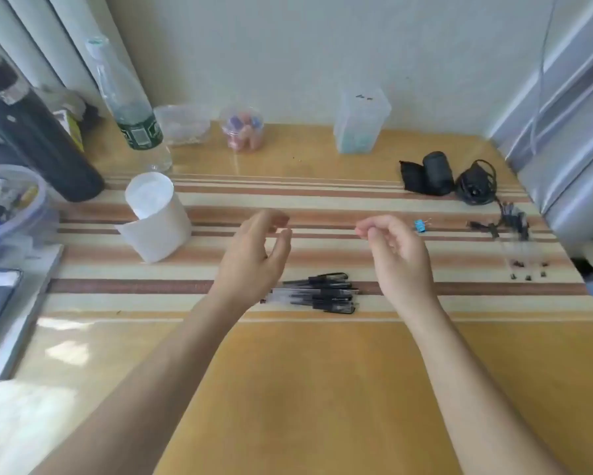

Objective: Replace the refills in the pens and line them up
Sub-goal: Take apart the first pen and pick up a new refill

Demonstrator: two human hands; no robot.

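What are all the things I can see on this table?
pens: several, black and clear, middle, side by side
cup: one, white, left of middle
bottle: one, clear with green label, back left
flask: one, black, far left
tub: one, clear, pink and purple bits inside, back
box: one, clear, back
pouches: two, black, back right
cable: one, black, beside pouches
clip: one, blue, by right hand
table: one, yellow, brown stripes
left hand: one, bare, raised
right hand: one, bare, raised
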